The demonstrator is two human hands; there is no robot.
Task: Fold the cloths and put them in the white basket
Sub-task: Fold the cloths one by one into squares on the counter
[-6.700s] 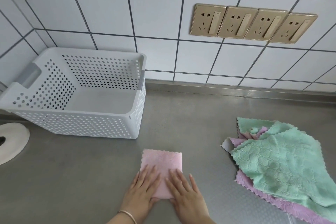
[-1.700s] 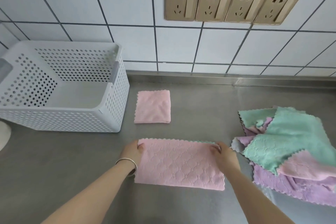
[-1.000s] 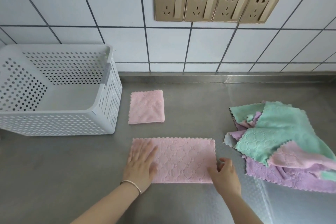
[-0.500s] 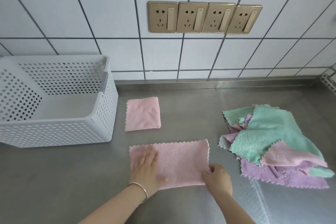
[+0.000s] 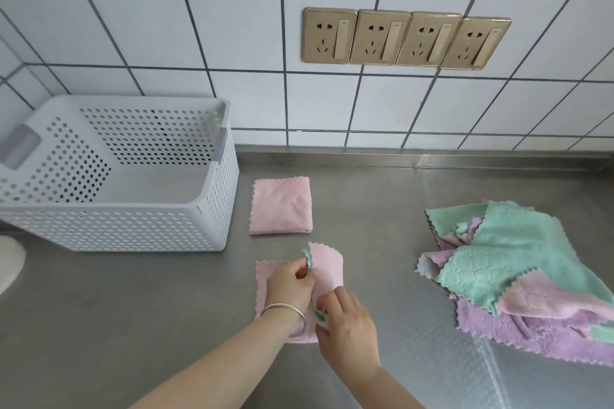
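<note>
**Pink cloth mid-fold, basket holding nothing**

The person is working at a steel desk [image 5: 382,209]. The left hand [image 5: 289,285] is pinching the raised edge of a pink cloth [image 5: 327,264], its grip closed on the fabric; a green underside is showing at the lifted edge. The right hand [image 5: 347,319] is pinching the same cloth nearer the body. A folded pink cloth [image 5: 281,205] is lying flat just beyond it, beside the white basket [image 5: 133,226], which is standing at the left. A loose pile of cloths [image 5: 518,269], green, pink and purple, is lying well apart at the right. Four wall sockets [image 5: 405,38] are sitting above.
</note>
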